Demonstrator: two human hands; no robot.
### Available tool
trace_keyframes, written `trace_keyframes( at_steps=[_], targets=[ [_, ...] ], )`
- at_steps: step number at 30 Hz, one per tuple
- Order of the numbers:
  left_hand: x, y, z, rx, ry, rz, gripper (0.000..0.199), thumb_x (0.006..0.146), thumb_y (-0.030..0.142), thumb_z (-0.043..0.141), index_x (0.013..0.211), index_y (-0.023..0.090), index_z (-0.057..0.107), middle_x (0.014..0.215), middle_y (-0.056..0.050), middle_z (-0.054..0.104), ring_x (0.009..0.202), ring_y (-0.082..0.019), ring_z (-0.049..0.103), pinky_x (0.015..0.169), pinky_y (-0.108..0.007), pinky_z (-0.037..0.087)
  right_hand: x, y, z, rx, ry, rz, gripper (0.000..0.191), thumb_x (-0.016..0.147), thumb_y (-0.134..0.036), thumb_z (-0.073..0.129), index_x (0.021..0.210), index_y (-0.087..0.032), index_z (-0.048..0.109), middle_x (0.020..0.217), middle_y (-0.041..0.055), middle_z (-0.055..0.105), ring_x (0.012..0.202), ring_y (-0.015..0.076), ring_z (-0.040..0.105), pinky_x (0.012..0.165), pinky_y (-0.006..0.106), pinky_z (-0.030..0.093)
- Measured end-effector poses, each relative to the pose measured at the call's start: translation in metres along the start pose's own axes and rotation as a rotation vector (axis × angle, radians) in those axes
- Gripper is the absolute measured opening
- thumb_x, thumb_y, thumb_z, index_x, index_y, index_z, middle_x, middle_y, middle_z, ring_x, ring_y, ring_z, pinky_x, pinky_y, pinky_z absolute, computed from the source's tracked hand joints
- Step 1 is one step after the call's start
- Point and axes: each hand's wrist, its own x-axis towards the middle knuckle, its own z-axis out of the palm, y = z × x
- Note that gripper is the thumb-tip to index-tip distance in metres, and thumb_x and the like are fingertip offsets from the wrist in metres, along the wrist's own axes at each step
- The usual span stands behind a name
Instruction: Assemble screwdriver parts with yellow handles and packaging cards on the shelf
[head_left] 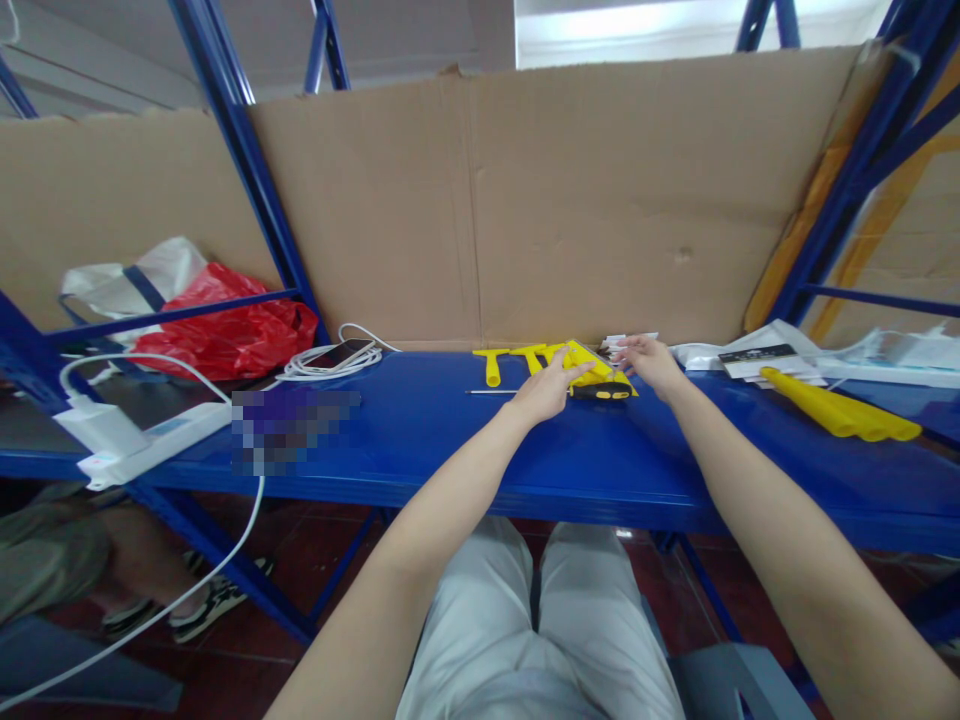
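Observation:
A flat yellow plastic piece (589,360) lies at the back of the blue shelf, with my left hand (546,388) gripping its left side. My right hand (651,362) is by its right end, fingers bent and apart; I see nothing held in them. Just in front of the piece lies a screwdriver (604,391) with a black and yellow handle, its thin shaft pointing left and passing behind my left hand. Left of my hands sit yellow T-shaped handles (492,368), partly overlapped by my left hand. Small white papers (619,343) lie behind my right hand.
A cardboard sheet (600,210) stands behind the blue shelf (435,440). At left are a coiled white cable (330,362), a red plastic bag (240,325) and a power strip (161,440). Yellow tubes (840,405) and a black-and-white card (761,358) lie at right. Another person's legs show lower left.

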Motion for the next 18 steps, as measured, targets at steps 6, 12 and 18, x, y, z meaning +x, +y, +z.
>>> trace_keyframes(
  at_steps=[6,12,18],
  targets=[
    [0.009,-0.013,0.003,-0.263,0.194,-0.021,0.064,0.078,-0.002,0.047,0.137,0.025,0.050,0.150,-0.010,0.036,0.135,-0.026,0.039,0.108,-0.045,0.038,0.006,0.035,-0.045,-0.665,0.165,0.142,0.020,0.073,-0.015,0.058,0.089,-0.017,0.071,0.106,0.0167,0.064,0.112,0.0341,0.053,0.093,0.048,0.043],
    [0.014,-0.017,0.009,-0.694,0.136,-0.344,0.071,0.082,0.003,0.046,0.148,0.022,0.031,0.146,-0.015,0.041,0.092,-0.022,0.067,0.070,-0.034,0.059,0.007,0.053,-0.051,-0.815,0.110,0.201,0.018,0.071,-0.020,0.062,0.083,-0.024,0.075,0.104,0.0145,0.064,0.113,0.0370,0.051,0.089,0.055,0.042],
    [0.014,-0.009,0.007,-0.980,0.119,-0.496,0.076,0.082,0.000,0.044,0.150,0.025,0.023,0.143,-0.017,0.044,0.079,-0.016,0.069,0.048,-0.019,0.052,0.011,0.062,-0.048,-0.838,0.081,0.194,0.021,0.071,-0.020,0.063,0.087,-0.024,0.075,0.105,0.0152,0.064,0.111,0.0362,0.052,0.089,0.054,0.043]
  ],
)
